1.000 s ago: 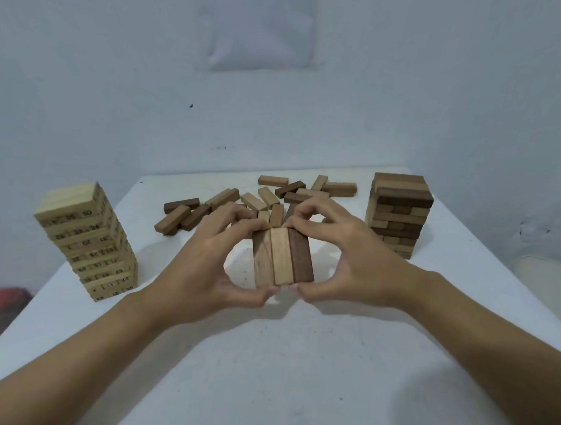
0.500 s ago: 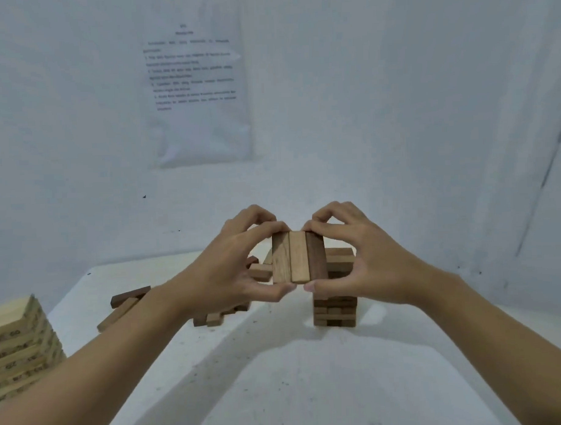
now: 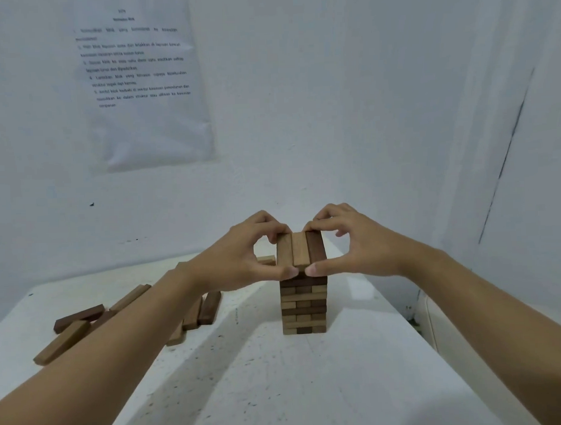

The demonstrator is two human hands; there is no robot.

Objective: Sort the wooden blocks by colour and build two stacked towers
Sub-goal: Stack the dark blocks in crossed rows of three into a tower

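**Head view: a three-block layer arrives on top of the brown tower.**
The left hand (image 3: 239,258) and right hand (image 3: 363,244) each pinch one row of three blocks (image 3: 300,251), thumb at the near end and curled fingers at the far end. The row is directly over the brown tower (image 3: 304,307); whether it has landed I cannot tell. Next, I judge, both hands should let go evenly without nudging the roughly eight layers below. At least seven loose blocks (image 3: 79,318) lie left of the tower on the table (image 3: 279,387), some hidden by the forearm. Only this one tower shows.
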